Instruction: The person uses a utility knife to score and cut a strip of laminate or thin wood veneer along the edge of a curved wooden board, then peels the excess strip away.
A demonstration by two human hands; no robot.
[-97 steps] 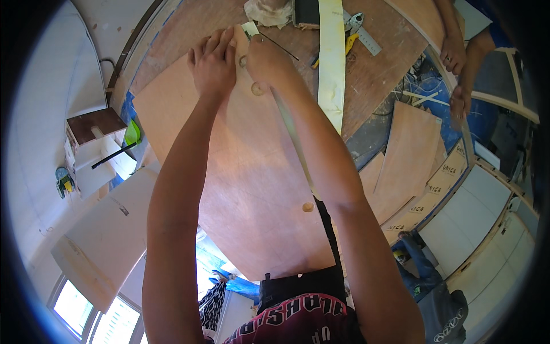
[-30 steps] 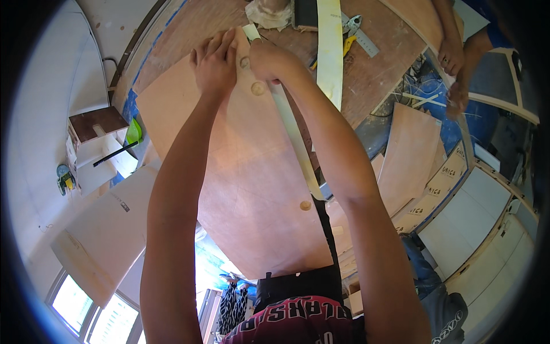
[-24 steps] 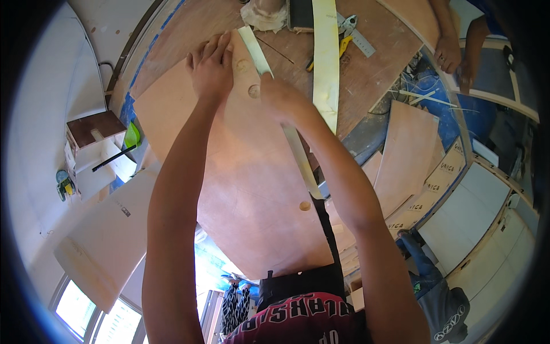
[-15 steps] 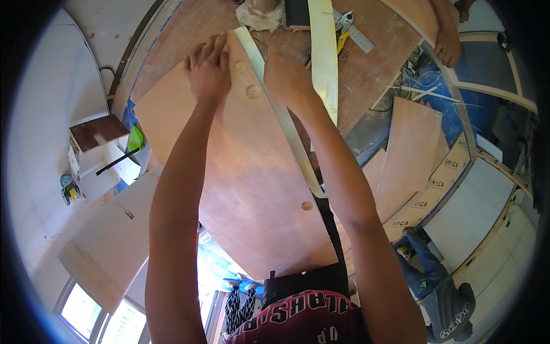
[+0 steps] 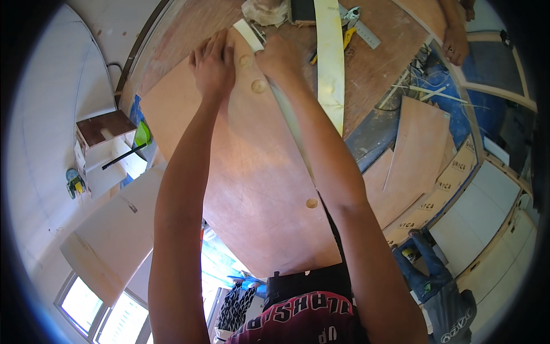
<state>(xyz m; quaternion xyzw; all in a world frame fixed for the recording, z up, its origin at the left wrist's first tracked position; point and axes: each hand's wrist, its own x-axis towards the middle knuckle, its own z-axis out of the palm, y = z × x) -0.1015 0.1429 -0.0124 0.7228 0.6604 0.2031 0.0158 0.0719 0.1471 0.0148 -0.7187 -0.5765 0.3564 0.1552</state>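
A large tan plywood panel (image 5: pixel 258 149) with three round recesses along its right side reaches from my waist to the worktable. A pale edging strip (image 5: pixel 247 35) runs along its right edge, partly under my right hand and arm. My left hand (image 5: pixel 215 64) lies on the panel near its far end, fingers stretched out. At that same end, my right hand (image 5: pixel 279 58) is closed over the strip at the panel's edge. A thin, dark metallic piece shows just beyond its fingers; what the hand grips is mostly hidden.
On the brown worktable (image 5: pixel 384 63) lie a long pale strip (image 5: pixel 329 74), pliers (image 5: pixel 349 31) and a metal ruler (image 5: pixel 368 35). Another person's hand (image 5: pixel 456 45) rests at the far right. Plywood sheets (image 5: pixel 415 146) lean to the right, near a crouching person (image 5: pixel 441 292).
My right hand has shifted onto the strip at the panel's edge, covering part of it. The left hand stays on the panel. The whole view has shifted slightly.
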